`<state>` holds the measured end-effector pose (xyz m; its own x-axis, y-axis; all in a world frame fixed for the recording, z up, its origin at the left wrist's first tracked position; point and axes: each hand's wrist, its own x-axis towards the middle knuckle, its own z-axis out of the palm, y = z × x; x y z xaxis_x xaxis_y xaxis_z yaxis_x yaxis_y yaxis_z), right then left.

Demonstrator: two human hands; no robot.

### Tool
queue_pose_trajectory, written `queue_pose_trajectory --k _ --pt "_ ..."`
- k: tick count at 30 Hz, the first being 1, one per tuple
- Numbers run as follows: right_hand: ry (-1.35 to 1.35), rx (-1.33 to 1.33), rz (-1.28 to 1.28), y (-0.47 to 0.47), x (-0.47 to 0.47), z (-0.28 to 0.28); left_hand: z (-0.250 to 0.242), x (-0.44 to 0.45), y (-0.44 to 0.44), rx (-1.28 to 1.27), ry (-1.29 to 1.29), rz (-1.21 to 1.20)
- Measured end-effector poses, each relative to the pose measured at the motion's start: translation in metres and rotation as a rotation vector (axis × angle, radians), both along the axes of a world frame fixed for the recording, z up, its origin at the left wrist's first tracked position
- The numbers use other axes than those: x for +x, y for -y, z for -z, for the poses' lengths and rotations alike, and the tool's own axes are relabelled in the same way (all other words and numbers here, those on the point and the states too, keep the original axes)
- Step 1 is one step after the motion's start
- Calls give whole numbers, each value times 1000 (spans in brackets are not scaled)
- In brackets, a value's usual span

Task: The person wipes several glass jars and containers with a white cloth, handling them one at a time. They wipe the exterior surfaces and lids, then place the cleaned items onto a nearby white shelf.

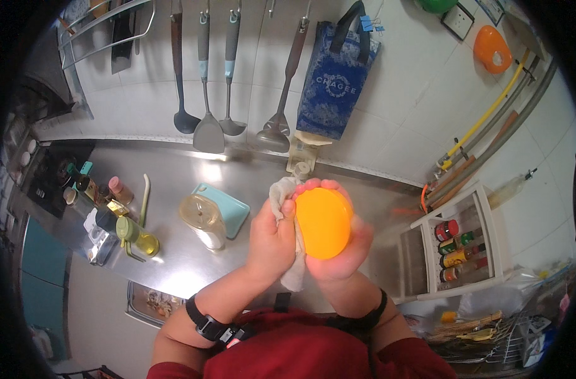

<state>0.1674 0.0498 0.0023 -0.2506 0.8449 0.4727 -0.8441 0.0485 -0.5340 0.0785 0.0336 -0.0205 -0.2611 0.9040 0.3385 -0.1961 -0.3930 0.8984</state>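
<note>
A smooth, round orange plastic disc (324,222), perhaps a lid or dish, is held up in front of my chest above the steel counter. My right hand (347,253) cups it from the right and below, with the fingertips showing over its far rim. A pale, crumpled cloth (293,272) is gripped in my left hand (274,239) and meets the disc's left edge. The thumb of that hand lies by the disc. What is behind the disc stays hidden. Just beyond my hands stands a pump bottle (301,166), partly covered by them.
On the steel counter (169,189) to the left are a clear jar (202,220), a light-blue tray (233,208), a green-topped oil bottle (138,235) and several seasoning bottles. Ladles and a spatula (209,135) hang behind, beside a blue bag (337,80). A white rack (489,227) holds jars at right.
</note>
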Motion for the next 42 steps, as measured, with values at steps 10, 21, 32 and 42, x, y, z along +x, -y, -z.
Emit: queue_pose_trajectory --k 10,21,32,42 --pt "60 59 153 1 -8 4 -3 -4 1 16 -211 2" --pt "-142 -126 -81 -21 13 1 -9 -11 -3 -23 888 520" --pt "226 -48 214 8 -12 20 8 -10 -18 -42 -67 -1" --pt "-81 -325 -54 -24 12 10 11 -25 7 -174 1055 860"
